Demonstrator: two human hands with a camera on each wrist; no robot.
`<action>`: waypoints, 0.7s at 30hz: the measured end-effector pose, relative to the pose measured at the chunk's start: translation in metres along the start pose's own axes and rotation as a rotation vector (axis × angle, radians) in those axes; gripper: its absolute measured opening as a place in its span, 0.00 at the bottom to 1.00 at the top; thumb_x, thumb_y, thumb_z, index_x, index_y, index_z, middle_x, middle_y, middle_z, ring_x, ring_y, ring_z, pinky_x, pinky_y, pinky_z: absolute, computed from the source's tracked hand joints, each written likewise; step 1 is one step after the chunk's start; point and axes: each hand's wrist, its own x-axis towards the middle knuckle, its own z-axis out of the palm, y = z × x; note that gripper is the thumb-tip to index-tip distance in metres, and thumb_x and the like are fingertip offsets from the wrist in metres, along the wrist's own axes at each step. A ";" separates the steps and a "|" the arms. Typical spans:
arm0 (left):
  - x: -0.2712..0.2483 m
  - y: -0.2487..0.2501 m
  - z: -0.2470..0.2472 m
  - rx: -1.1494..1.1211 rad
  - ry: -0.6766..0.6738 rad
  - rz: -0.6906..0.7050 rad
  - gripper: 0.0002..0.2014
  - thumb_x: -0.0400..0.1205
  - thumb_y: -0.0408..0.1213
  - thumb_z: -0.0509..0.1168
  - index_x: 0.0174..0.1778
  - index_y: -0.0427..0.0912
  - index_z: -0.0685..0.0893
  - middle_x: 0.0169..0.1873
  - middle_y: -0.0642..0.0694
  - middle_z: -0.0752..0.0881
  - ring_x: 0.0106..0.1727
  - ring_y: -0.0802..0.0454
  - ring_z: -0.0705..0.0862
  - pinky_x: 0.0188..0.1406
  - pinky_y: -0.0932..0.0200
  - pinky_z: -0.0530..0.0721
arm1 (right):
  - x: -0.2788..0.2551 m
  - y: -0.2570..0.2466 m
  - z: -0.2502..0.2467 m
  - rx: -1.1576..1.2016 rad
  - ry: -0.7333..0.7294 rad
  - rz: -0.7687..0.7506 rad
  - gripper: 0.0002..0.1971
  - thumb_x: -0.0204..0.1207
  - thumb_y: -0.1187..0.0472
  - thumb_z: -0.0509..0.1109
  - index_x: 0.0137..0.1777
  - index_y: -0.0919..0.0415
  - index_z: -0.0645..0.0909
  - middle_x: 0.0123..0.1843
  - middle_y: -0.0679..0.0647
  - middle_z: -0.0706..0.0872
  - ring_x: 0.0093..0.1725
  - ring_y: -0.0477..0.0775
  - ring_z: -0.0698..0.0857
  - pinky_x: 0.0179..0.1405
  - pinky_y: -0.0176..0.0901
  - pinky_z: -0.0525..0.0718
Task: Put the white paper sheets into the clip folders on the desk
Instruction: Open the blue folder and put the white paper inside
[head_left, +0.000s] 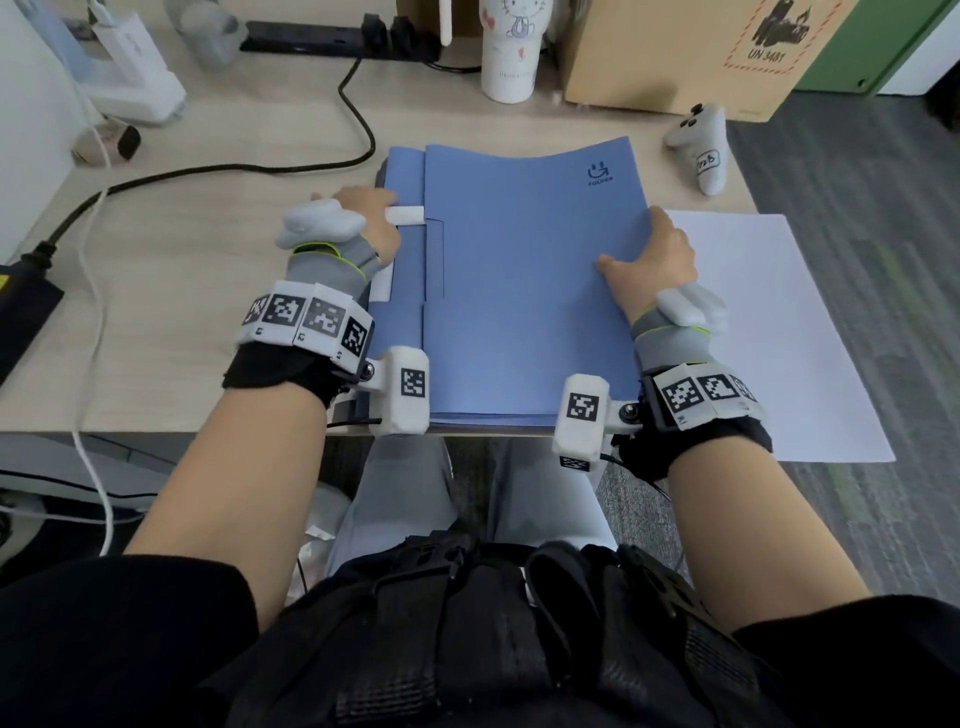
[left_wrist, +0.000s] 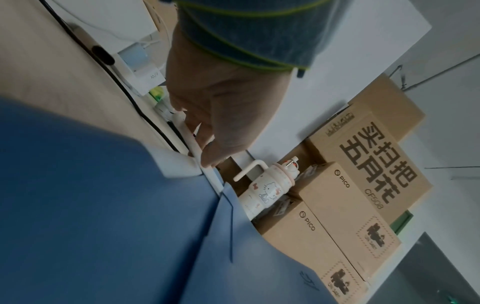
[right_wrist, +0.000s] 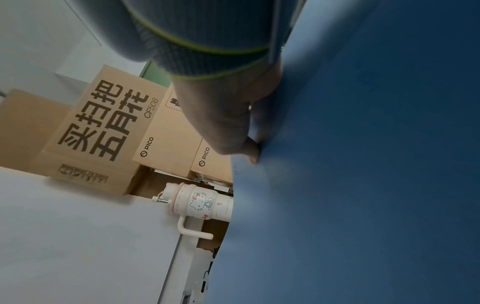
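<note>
A stack of blue clip folders (head_left: 519, 291) lies at the middle of the desk, near its front edge. My left hand (head_left: 363, 223) rests on the stack's left spine side, its thumb tip at a small white clip tab (head_left: 405, 214); the left wrist view shows straight fingers (left_wrist: 207, 144) touching that tab (left_wrist: 179, 164). My right hand (head_left: 654, 260) pinches the right edge of the top folder's cover, thumb on top. In the right wrist view the hand (right_wrist: 233, 123) holds the blue cover (right_wrist: 363, 185), which is bowed upward. A white paper sheet (head_left: 769, 322) lies to the right of the folders.
A white tumbler (head_left: 506, 47) and a cardboard box (head_left: 675, 52) stand at the back. A white controller (head_left: 701, 145) lies at the back right. A black cable (head_left: 234, 169) crosses the desk's left half. The paper overhangs the desk's right edge.
</note>
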 end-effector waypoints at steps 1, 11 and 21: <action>0.001 -0.003 0.000 -0.012 0.013 -0.014 0.16 0.80 0.28 0.54 0.57 0.45 0.81 0.63 0.39 0.83 0.59 0.35 0.78 0.72 0.45 0.62 | -0.002 0.001 0.000 0.014 0.009 -0.003 0.29 0.75 0.57 0.69 0.76 0.55 0.65 0.69 0.59 0.75 0.66 0.63 0.78 0.53 0.47 0.72; 0.000 -0.008 -0.018 -0.136 0.120 -0.112 0.09 0.81 0.31 0.56 0.41 0.46 0.81 0.34 0.41 0.77 0.39 0.43 0.72 0.39 0.57 0.69 | -0.004 0.000 -0.001 0.207 0.036 0.032 0.28 0.75 0.62 0.63 0.76 0.49 0.66 0.68 0.54 0.80 0.64 0.61 0.81 0.51 0.41 0.71; -0.009 -0.003 -0.014 -0.833 0.099 -0.333 0.16 0.83 0.29 0.57 0.29 0.48 0.71 0.30 0.52 0.76 0.31 0.57 0.77 0.38 0.62 0.82 | -0.004 0.000 -0.008 0.389 0.075 -0.017 0.27 0.75 0.63 0.66 0.75 0.50 0.69 0.58 0.53 0.81 0.53 0.56 0.80 0.52 0.39 0.76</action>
